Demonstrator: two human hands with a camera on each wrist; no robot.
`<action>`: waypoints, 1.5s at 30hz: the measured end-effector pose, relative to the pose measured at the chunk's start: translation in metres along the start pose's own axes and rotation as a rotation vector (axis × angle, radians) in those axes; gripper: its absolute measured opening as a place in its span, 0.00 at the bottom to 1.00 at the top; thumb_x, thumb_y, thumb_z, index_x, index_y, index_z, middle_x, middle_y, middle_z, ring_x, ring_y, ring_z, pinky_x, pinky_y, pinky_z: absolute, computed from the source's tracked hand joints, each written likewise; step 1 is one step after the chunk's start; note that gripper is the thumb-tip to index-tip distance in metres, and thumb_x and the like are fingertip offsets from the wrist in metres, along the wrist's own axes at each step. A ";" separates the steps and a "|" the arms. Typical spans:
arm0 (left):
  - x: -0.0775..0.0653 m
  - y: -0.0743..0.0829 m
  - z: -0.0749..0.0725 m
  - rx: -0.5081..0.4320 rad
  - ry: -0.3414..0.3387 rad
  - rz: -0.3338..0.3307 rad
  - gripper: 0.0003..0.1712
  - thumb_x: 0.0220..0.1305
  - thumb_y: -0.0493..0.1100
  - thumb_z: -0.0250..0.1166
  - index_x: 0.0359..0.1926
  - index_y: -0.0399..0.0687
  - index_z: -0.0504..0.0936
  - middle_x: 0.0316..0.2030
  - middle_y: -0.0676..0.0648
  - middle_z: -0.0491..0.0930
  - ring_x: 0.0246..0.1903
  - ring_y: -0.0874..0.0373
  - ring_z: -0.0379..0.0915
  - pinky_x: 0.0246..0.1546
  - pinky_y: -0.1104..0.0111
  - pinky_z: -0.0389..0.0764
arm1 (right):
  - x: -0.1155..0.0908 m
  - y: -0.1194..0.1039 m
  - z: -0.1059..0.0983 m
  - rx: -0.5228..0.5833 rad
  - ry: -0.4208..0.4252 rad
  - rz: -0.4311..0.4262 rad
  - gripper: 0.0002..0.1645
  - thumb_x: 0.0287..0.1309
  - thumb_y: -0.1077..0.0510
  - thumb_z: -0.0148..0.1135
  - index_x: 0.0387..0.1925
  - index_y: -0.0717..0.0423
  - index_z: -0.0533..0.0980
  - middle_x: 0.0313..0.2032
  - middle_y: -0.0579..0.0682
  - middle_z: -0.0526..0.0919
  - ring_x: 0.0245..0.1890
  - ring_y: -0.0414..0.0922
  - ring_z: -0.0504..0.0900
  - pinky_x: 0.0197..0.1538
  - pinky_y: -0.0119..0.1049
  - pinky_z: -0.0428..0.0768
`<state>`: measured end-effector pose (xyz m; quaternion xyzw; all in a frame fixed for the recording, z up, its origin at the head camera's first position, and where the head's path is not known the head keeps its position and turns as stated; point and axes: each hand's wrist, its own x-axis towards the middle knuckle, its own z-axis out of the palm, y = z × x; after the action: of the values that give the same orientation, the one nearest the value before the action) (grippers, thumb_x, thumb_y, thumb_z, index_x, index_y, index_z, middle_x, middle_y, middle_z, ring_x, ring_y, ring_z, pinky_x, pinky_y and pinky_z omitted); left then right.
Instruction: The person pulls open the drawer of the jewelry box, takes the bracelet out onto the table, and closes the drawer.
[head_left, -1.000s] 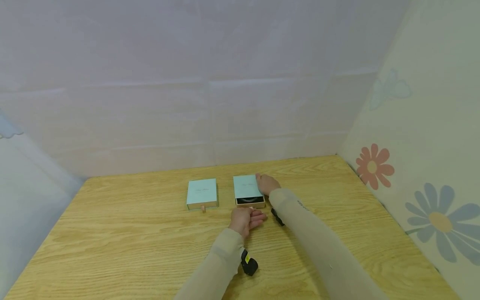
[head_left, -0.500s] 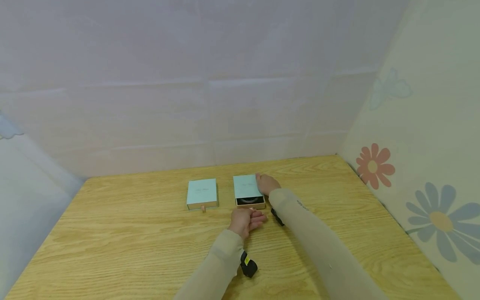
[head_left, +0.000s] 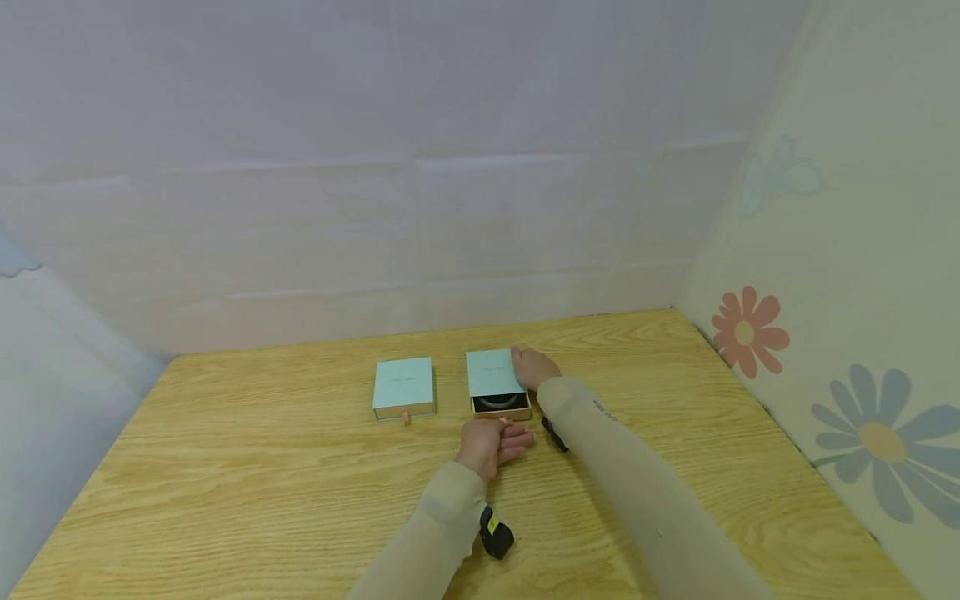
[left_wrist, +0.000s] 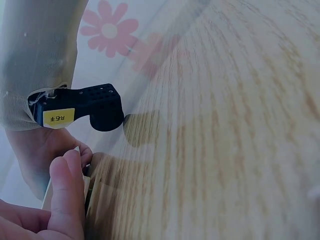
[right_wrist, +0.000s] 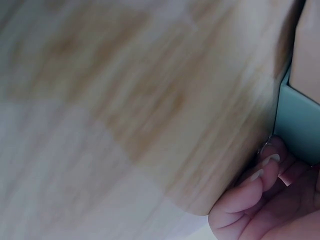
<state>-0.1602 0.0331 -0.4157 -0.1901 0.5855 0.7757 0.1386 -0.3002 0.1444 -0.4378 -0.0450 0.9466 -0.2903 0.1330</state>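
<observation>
A light blue drawer box (head_left: 495,372) sits on the table with its inner drawer (head_left: 501,412) partly slid out toward me. Inside the black-lined drawer, part of a curved grey band (head_left: 498,402) shows; the rest is covered by the sleeve. My left hand (head_left: 482,442) is at the drawer's front, thumb and forefinger pinching at its pull tab, which the fingers mostly hide; the other fingers extend to the right. My right hand (head_left: 536,369) grips the outer sleeve along its right side. In the right wrist view its curled fingers (right_wrist: 245,197) lie by the blue sleeve (right_wrist: 297,122).
A second light blue drawer box (head_left: 404,383), closed, stands to the left with its pull tab (head_left: 407,417) facing me. The wooden table (head_left: 247,467) meets a pale cloth wall behind and a flowered wall (head_left: 840,333) on the right.
The drawer has slid slightly farther out toward me, with my left hand moving back a little. More of the grey band shows. My right hand stays in place on the sleeve.
</observation>
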 end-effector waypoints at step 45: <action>-0.008 -0.006 -0.003 -0.007 -0.046 0.012 0.12 0.75 0.32 0.47 0.48 0.25 0.72 0.43 0.31 0.82 0.35 0.51 0.85 0.29 0.70 0.84 | -0.007 -0.005 -0.004 0.001 -0.016 0.015 0.38 0.78 0.45 0.23 0.64 0.69 0.67 0.64 0.65 0.70 0.58 0.60 0.73 0.59 0.53 0.71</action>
<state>-0.1500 0.0318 -0.4182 -0.1691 0.5806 0.7828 0.1467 -0.2948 0.1436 -0.4298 -0.0403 0.9456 -0.2894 0.1429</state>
